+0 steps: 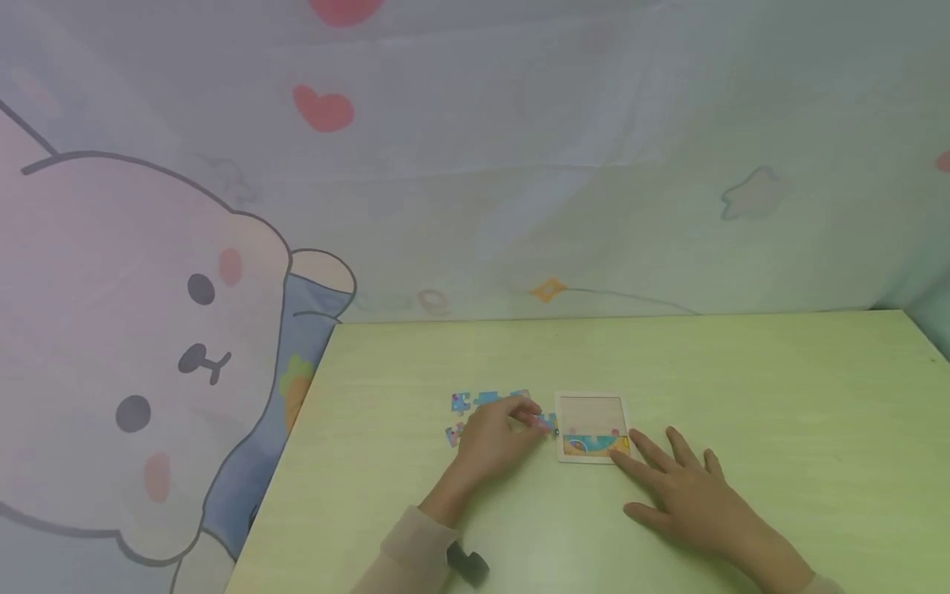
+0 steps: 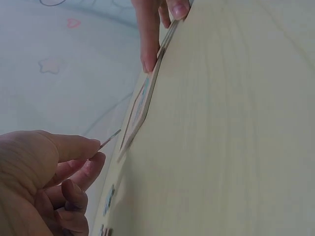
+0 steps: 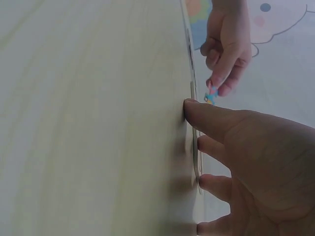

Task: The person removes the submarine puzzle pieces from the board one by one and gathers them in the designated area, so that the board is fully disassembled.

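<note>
Between thumb and fingertips my left hand (image 1: 499, 437) pinches a small blue jigsaw piece (image 1: 549, 423), held just above the left edge of a square wooden puzzle frame (image 1: 592, 463). The left wrist view shows that piece (image 2: 110, 138) edge-on, tilted and raised off the table. Joined pieces (image 1: 592, 445) in blue and yellow fill the lower part of the frame; bare wood shows above them. My right hand (image 1: 690, 495) lies with fingers spread, its fingertips touching the frame's right side and lower right corner.
Several loose jigsaw pieces (image 1: 461, 403) lie left of the frame, some partly hidden behind my left hand. The pale yellow-green table (image 1: 757, 388) ends at a cloth backdrop (image 1: 475, 198) printed with a cartoon animal and hearts. A dark strap part (image 1: 467, 566) hangs at the left wrist.
</note>
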The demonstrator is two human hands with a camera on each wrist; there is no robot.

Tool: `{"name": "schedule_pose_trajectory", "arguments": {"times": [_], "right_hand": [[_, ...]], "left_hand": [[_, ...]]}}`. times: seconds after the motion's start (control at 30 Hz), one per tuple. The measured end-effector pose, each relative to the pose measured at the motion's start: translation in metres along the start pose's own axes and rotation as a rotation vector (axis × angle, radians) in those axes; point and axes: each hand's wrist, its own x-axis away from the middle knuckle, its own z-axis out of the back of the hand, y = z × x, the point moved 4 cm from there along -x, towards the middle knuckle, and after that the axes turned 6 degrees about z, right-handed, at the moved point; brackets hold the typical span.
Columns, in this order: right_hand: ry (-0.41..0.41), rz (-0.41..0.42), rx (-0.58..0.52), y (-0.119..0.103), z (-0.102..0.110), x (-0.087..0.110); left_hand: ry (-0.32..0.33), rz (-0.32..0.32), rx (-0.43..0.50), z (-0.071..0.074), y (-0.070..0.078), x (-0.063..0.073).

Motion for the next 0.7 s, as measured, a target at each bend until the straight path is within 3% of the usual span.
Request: {"name": "schedule_pose_trajectory", "arguments": {"times": [0.33,0.7], "right_hand": [[-0.011,-0.012,-0.008,-0.001,0.0,0.0],[0.0,-0.006,-0.008,-0.002,0.002,-0.001]], "left_hand": [[0.001,0.023,-0.038,0.013,-0.016,0.005],[0.005,0.047,-0.109,0.017,-0.018,0.005]]}}
